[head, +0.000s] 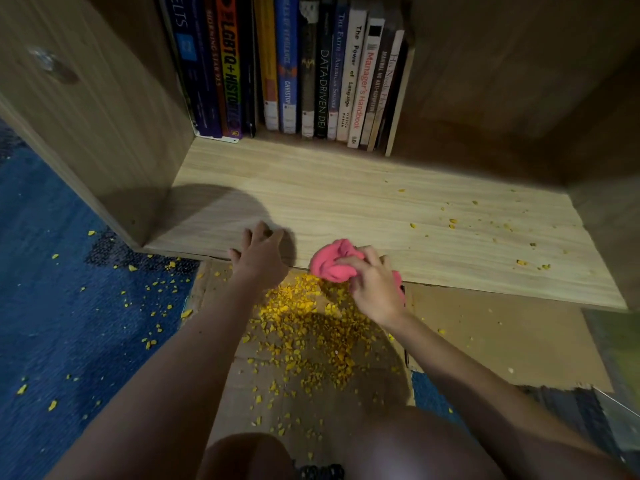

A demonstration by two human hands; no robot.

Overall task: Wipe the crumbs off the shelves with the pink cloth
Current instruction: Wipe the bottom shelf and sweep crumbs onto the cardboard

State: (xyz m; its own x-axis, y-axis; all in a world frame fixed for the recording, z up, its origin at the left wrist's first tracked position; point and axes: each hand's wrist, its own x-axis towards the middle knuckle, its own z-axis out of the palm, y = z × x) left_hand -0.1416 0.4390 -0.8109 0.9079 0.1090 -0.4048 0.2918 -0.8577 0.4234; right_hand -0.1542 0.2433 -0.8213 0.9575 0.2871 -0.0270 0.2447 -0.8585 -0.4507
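My right hand grips the bunched pink cloth at the front edge of the light wooden shelf. My left hand rests on that front edge just left of the cloth, fingers spread and holding nothing. A few yellow crumbs lie scattered on the right half of the shelf. A dense heap of yellow crumbs lies on the brown cardboard below the shelf edge, under both hands.
A row of upright books stands at the back left of the shelf. The cabinet's side wall rises on the left. More crumbs dot the blue carpet on the left. My knees fill the bottom of the view.
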